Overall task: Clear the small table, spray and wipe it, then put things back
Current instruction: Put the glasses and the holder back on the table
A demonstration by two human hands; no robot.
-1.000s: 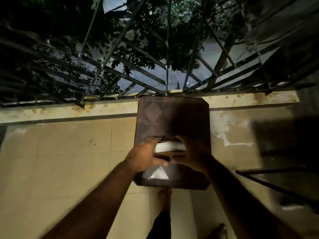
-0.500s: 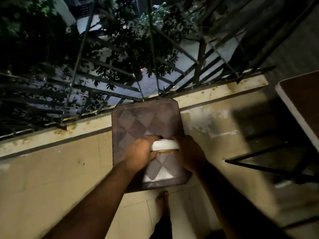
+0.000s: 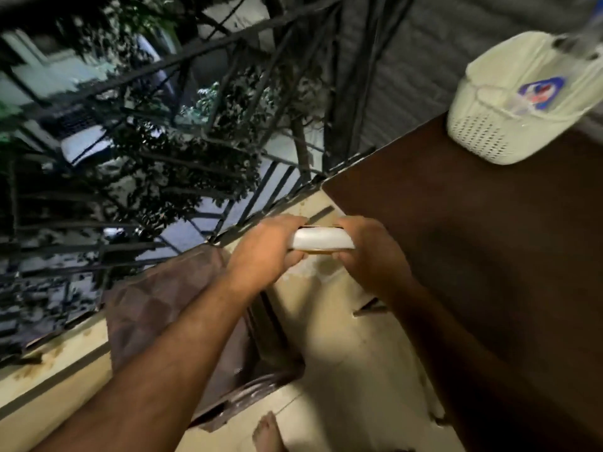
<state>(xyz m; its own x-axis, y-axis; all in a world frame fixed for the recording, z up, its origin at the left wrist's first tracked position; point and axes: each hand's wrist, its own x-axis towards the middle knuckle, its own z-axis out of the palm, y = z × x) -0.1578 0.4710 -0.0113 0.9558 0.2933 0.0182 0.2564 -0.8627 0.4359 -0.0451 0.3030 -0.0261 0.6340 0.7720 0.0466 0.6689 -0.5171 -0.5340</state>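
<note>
Both hands, left hand [image 3: 261,247] and right hand [image 3: 372,256], have carried the gripped white dish [image 3: 321,240] right toward the brown table [image 3: 473,256]; keep it level.

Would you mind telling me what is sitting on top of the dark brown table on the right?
A cream cap with a blue badge and mesh side rests at the far end of the brown table. The rest of the visible top looks bare; the right forearm and the frame edge hide its near part.
</note>
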